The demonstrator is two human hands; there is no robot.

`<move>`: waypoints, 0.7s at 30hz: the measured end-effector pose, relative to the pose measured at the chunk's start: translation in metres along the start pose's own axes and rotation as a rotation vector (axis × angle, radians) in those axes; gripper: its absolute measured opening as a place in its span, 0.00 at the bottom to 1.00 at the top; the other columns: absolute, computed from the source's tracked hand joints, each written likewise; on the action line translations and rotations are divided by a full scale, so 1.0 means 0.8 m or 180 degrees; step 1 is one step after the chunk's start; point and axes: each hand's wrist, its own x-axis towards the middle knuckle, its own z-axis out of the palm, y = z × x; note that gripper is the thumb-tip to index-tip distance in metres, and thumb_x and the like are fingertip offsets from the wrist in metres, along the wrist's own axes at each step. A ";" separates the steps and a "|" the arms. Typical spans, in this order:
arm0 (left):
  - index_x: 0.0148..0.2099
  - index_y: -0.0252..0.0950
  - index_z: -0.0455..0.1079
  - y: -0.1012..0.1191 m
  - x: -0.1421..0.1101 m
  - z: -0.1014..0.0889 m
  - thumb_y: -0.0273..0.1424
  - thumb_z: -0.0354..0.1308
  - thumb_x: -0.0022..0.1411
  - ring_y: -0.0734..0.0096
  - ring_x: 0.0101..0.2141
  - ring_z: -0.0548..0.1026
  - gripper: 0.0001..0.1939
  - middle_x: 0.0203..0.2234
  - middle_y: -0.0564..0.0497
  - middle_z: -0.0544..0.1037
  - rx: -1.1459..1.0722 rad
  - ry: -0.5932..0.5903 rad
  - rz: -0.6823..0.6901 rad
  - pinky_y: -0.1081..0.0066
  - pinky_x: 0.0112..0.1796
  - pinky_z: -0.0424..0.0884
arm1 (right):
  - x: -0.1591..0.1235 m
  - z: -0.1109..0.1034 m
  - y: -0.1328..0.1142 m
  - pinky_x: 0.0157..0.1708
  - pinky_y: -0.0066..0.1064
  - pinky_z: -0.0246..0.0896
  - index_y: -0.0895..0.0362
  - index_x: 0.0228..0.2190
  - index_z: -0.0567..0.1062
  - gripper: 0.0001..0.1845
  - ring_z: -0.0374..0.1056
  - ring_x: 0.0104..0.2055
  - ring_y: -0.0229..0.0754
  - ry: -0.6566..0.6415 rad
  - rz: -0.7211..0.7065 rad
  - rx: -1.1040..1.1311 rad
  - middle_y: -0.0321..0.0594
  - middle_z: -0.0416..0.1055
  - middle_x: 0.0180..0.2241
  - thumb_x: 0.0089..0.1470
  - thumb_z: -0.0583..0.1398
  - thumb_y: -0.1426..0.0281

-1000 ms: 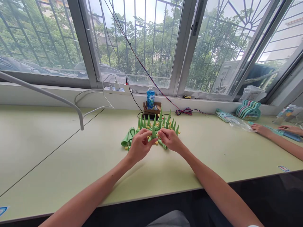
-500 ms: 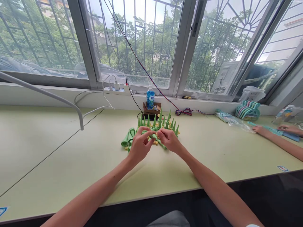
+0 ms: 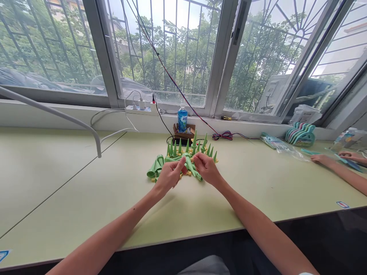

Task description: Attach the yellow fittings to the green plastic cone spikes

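My left hand (image 3: 169,174) is half closed over the near side of a pile of green plastic plant-watering spikes (image 3: 158,165), its thumb up and its fingers curled. Whether those fingers hold anything is hidden. A green tapered spike (image 3: 189,165) shows between my hands, pointing down; I cannot tell if it is gripped or lies on the pile. My right hand (image 3: 207,167) is closed in a pinch just right of that spike, and what it pinches is too small to name. Small yellow pieces (image 3: 188,173) lie among the spikes. Behind, several spikes (image 3: 194,140) stand point up.
Behind the pile are a small brown cardboard box (image 3: 190,131) and a blue bottle (image 3: 182,119). A coiled cable (image 3: 225,135) lies by the window wall. A white curved tube (image 3: 86,124) reaches over the left. Another person's hands (image 3: 321,159) work at right near teal hangers (image 3: 301,134).
My left hand has turned thumb-up and its pinch around the green spike has changed. My right hand has shifted slightly right and up. More of a green spike shows between them.
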 end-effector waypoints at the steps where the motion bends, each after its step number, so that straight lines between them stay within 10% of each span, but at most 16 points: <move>1: 0.23 0.33 0.67 0.001 0.000 0.000 0.52 0.47 0.63 0.81 0.09 0.55 0.29 0.07 0.57 0.60 -0.0005 -0.0115 -0.0081 0.76 0.14 0.52 | -0.001 0.000 -0.001 0.21 0.26 0.47 0.55 0.27 0.63 0.18 0.51 0.20 0.33 -0.0067 -0.0008 -0.0020 0.29 0.54 0.19 0.62 0.51 0.56; 21: 0.34 0.35 0.68 -0.015 0.003 -0.004 0.42 0.61 0.56 0.81 0.16 0.58 0.15 0.19 0.57 0.65 0.0270 0.0067 0.0558 0.78 0.15 0.53 | 0.000 -0.004 -0.002 0.21 0.26 0.47 0.56 0.25 0.62 0.18 0.51 0.19 0.33 -0.0372 0.0035 -0.0377 0.30 0.56 0.17 0.62 0.49 0.59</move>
